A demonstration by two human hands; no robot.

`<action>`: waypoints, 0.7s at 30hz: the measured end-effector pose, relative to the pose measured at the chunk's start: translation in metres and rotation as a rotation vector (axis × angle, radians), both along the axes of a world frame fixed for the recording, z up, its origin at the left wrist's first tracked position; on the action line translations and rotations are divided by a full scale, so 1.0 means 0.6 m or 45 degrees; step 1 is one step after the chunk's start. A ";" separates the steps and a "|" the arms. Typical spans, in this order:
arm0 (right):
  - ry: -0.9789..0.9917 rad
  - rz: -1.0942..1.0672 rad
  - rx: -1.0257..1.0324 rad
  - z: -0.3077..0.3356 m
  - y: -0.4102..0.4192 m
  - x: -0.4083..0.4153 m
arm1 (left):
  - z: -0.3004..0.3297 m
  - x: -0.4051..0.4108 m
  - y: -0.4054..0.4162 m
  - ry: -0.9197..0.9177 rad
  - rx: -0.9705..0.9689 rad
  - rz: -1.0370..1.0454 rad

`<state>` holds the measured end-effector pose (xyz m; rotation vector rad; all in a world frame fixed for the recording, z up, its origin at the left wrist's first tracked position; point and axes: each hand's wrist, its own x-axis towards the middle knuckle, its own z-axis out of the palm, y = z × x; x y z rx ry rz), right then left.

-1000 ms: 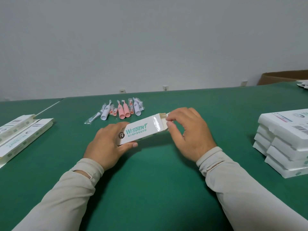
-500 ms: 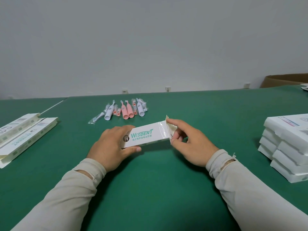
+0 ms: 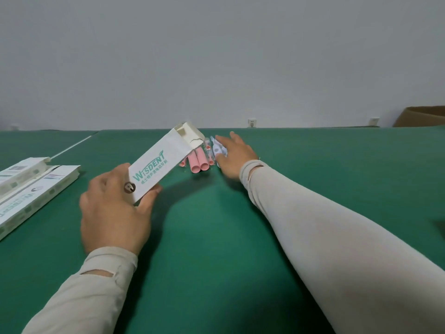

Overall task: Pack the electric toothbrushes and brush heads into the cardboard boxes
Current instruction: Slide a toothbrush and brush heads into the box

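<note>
Left hand [image 3: 115,208] grips open-ended box [image 3: 156,168] (contents unseen); right hand [image 3: 234,154] spread on toothbrushes [image 3: 199,162].

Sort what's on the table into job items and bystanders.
In the job: open Wisdent box in the left hand; pink toothbrushes; wrapped white toothbrush under the right hand.
Lying about: flat boxes at left; brown carton; wall sockets.

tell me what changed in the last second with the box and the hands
The right hand let go of the box flap and reached forward to the pile of toothbrushes, fingers now over a white one. The left hand kept hold of the box and tilted its open end up toward the pile. The flat boxes on the left stayed put.
</note>
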<state>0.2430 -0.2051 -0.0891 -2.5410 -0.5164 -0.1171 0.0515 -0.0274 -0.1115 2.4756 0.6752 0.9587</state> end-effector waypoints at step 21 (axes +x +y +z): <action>0.095 -0.280 -0.455 -0.003 0.045 0.074 | -0.009 0.005 0.003 0.012 -0.009 -0.066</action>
